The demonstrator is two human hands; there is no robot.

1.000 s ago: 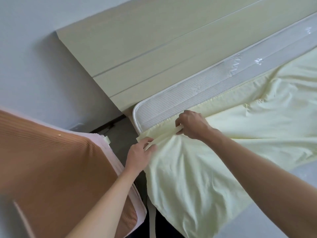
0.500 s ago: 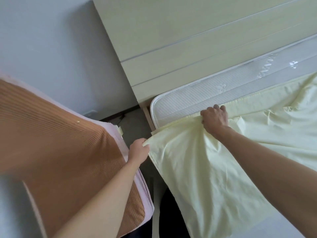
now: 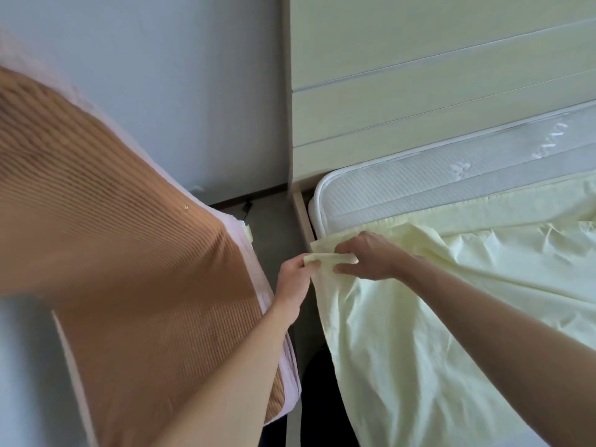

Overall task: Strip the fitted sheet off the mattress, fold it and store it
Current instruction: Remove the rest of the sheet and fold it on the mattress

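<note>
Head view, looking down at the head corner of a bed: a pale yellow fitted sheet (image 3: 419, 317) is already pulled off the corner of the white quilted mattress (image 3: 403, 185) and hangs loose over its side, beside a light wooden headboard (image 3: 435, 59). Both hands meet at the sheet's corner hem. To do this step well, it seems best to keep the hem taut between the hands and find the corner seam before lifting, so the fold starts square. The left hand (image 3: 295, 279) pinches the hem end with curled fingers; the right hand (image 3: 367, 258) grips the hem just beside it, fingers closed on the cloth.
</note>
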